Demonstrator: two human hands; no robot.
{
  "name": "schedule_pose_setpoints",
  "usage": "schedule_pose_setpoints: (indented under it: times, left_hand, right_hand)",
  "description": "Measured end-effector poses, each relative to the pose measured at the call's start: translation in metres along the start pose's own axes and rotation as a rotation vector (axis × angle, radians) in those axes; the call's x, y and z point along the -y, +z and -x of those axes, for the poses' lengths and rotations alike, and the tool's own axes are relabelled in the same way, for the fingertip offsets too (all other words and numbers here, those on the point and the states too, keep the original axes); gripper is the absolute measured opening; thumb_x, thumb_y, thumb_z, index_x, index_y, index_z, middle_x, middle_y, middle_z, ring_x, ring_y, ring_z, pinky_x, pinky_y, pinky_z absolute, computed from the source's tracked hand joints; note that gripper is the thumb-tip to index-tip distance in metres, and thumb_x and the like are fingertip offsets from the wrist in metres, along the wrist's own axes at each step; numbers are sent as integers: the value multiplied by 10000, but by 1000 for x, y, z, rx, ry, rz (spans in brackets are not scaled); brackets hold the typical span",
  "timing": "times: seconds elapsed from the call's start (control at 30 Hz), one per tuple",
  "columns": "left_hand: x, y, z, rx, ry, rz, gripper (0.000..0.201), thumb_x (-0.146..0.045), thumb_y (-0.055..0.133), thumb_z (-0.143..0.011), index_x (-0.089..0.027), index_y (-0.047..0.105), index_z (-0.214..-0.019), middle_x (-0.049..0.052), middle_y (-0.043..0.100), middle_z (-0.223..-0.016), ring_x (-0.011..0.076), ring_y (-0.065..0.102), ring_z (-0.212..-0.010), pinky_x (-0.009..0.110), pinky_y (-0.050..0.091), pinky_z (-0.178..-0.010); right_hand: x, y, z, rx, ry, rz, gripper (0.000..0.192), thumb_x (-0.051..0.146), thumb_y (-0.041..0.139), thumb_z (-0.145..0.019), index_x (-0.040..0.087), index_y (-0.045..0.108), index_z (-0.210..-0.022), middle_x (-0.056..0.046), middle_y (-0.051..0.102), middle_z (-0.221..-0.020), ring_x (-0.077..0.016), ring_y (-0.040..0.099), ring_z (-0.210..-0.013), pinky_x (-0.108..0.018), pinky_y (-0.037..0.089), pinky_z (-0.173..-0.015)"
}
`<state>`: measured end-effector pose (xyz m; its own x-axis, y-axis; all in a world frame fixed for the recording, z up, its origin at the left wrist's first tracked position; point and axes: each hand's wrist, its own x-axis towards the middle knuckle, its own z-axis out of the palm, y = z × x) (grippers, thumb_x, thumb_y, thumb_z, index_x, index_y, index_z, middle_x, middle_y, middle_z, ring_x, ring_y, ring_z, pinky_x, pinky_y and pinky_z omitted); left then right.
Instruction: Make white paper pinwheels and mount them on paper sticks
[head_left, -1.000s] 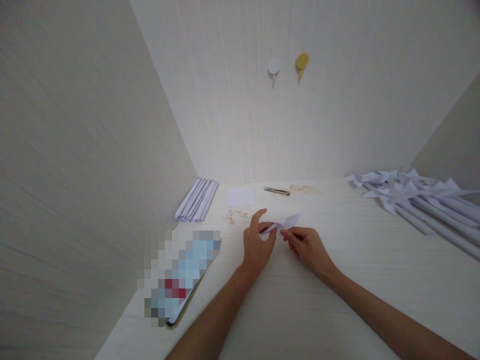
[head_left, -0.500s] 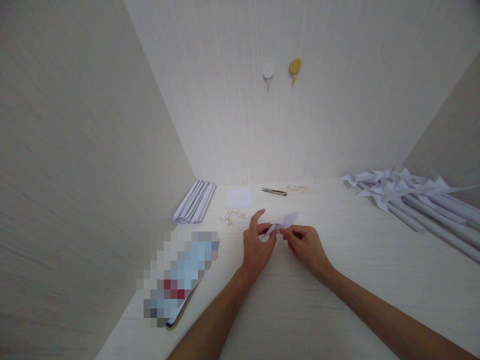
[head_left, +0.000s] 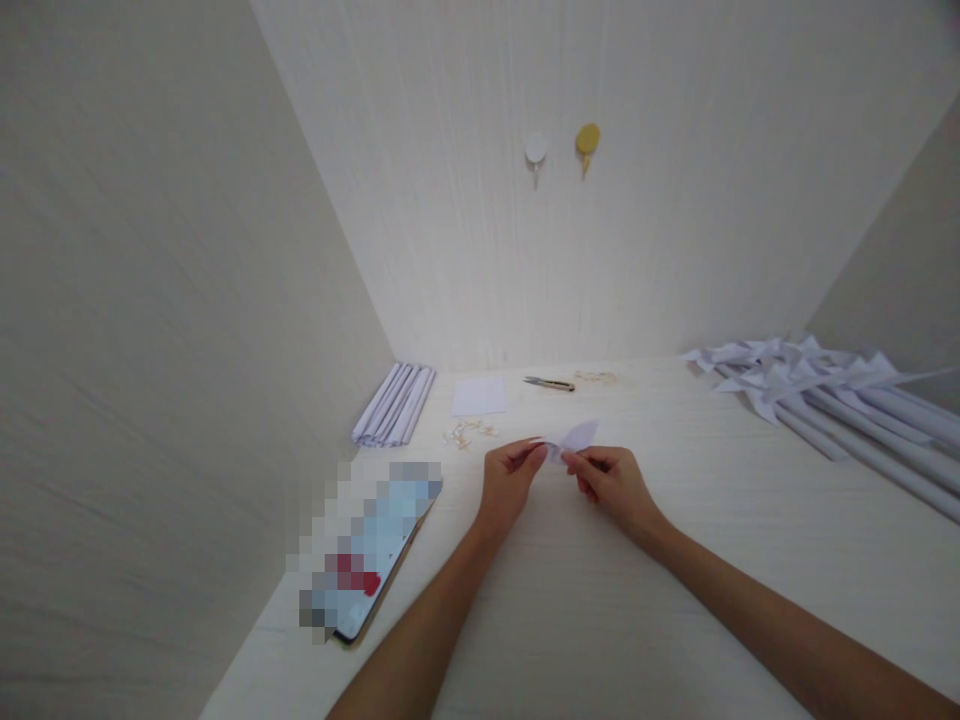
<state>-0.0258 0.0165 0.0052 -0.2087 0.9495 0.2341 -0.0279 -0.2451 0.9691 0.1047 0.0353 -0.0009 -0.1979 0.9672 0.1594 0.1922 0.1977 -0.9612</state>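
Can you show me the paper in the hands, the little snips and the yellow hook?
Held paper (head_left: 580,435): head view, on its raised flap.
Snips (head_left: 556,385): head view, on the handles.
Yellow hook (head_left: 588,138): head view, on its round top.

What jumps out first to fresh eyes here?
Probably the left hand and right hand, near the middle of the view, pinching a curled piece of white paper between them. Next, the pile of folded paper and long tubes at the right side of the table. Then two spots of colour: the yellow hook high on the back wall and the largely pixelated phone-like device at lower left.
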Motion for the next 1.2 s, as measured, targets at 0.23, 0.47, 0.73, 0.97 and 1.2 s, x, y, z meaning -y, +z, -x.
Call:
schedule_pose_setpoints:
  times: [0.23, 0.47, 0.73, 0.97, 1.2]
  left_hand:
    - [-4, -2, 1, 41, -69, 95, 57, -171, 627, -573, -144, 663, -609, -3, 661, -644, 112, 571, -621, 244, 451, -647]
    - [-1, -2, -2, 101, -32, 61, 83, -180, 622, -586, -147, 668, -647, 10, 668, -664, 128, 580, -631, 246, 456, -644]
    - [5, 0, -1, 40, 19, -4, 164, -180, 579, -621, -131, 638, -766, 40, 667, -753, 136, 599, -700, 248, 471, -667]
    - [4, 1, 3, -29, 94, -186, 222, -110, 561, -599, -119, 610, -816, 64, 654, -777, 143, 602, -707, 244, 477, -656]
    - [2, 1, 5, -32, 116, -167, 242, -112, 533, -631, -111, 569, -870, 53, 641, -732, 134, 601, -704, 236, 470, -665]
  right_hand:
    - [-5, -2, -3, 61, 62, -120, 299, 383, 585, -616, 136, 518, -460, 58, 407, -321, -49, 322, -279, -187, 225, -306]
    - [-8, -2, -5, 142, 152, -226, 324, 385, 550, -641, 141, 500, -433, 58, 391, -274, -36, 281, -239, -178, 176, -279]
    - [-10, -1, -7, 102, 100, -236, 292, 368, 599, -607, 138, 513, -449, 61, 409, -303, -40, 323, -264, -175, 204, -294]
    - [-6, -1, -7, 140, 92, -208, 311, 401, 594, -600, 136, 514, -457, 61, 411, -313, -40, 324, -271, -176, 205, -299]
    - [-3, -1, -4, 160, 108, -175, 334, 435, 593, -580, 136, 514, -452, 62, 397, -304, -38, 306, -271, -180, 195, -302]
